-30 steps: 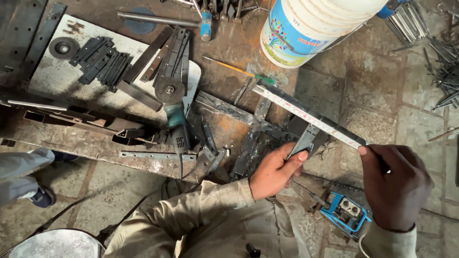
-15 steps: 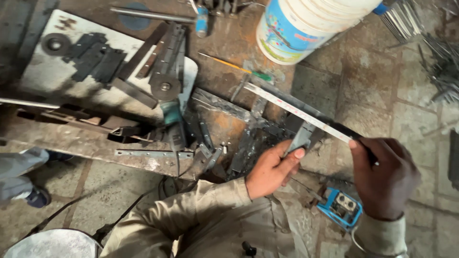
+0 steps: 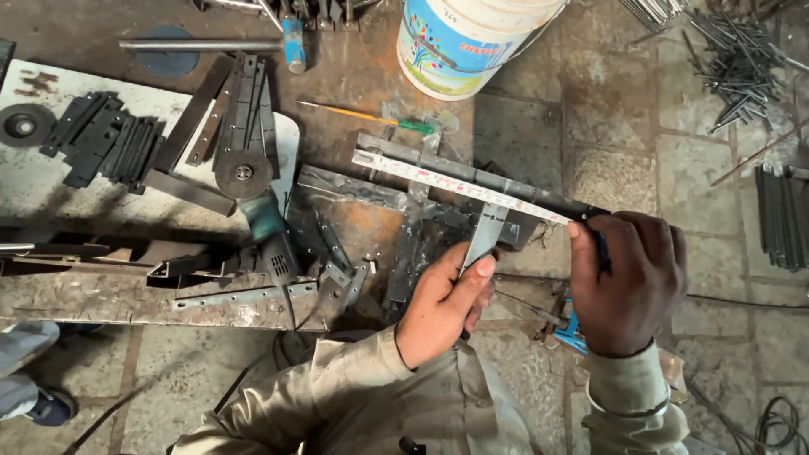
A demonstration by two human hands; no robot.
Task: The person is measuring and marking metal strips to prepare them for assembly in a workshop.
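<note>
I see my left hand (image 3: 445,305) near the middle of the view, its fingers curled and pinching the near end of a short flat steel strip (image 3: 484,238) between thumb and forefinger, the strip standing roughly upright across the work. My right hand (image 3: 628,282) is just to the right, closed in a fist around the case of a tape measure (image 3: 462,186), the thumb pressed on the blade where it leaves the case. The white blade runs far and to the left from that hand, lying along a long dark steel bar (image 3: 497,179), and the strip's far end meets the blade about midway. A blue tool (image 3: 573,331) shows partly under the right hand, too hidden to tell what it is. To the left lies an angle grinder (image 3: 253,190) with its disc up, beside a stack of dark flat bars (image 3: 101,147) on a pale sheet. Farther off a white plastic bucket (image 3: 463,42) stands, and a green-handled screwdriver (image 3: 371,118) lies near its base. Thin rods (image 3: 733,59) are heaped at the far right.
</note>
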